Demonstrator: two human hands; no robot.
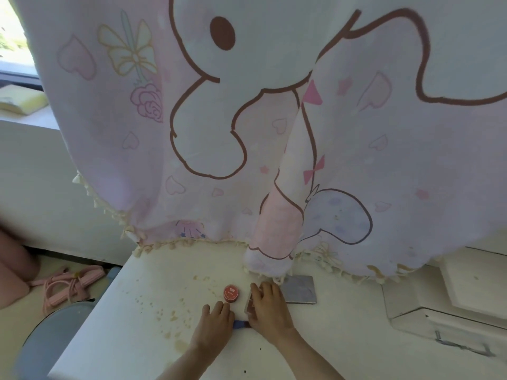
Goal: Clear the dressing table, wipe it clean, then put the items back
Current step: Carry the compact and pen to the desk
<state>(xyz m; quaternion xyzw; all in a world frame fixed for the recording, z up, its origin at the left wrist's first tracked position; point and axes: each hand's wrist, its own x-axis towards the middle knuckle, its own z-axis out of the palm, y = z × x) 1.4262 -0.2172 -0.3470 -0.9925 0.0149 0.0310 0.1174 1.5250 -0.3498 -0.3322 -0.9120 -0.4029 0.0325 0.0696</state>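
A white desk (315, 338) speckled with tan stains beyond the left hand (212, 322), whose relaxed fingers rest beside a red round jar (231, 292), while the right hand (267, 305) grips a small clear case (249, 303) under a hanging pink cartoon curtain (247, 119).

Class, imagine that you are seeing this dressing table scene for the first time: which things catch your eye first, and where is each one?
The large pink cartoon-print curtain fills the upper picture, hanging down to the white tabletop. Below it, near the middle, a small round red tin sits between the left hand and the right hand, which grips a small clear box. Tan crumbs and stains speckle the table's left part.
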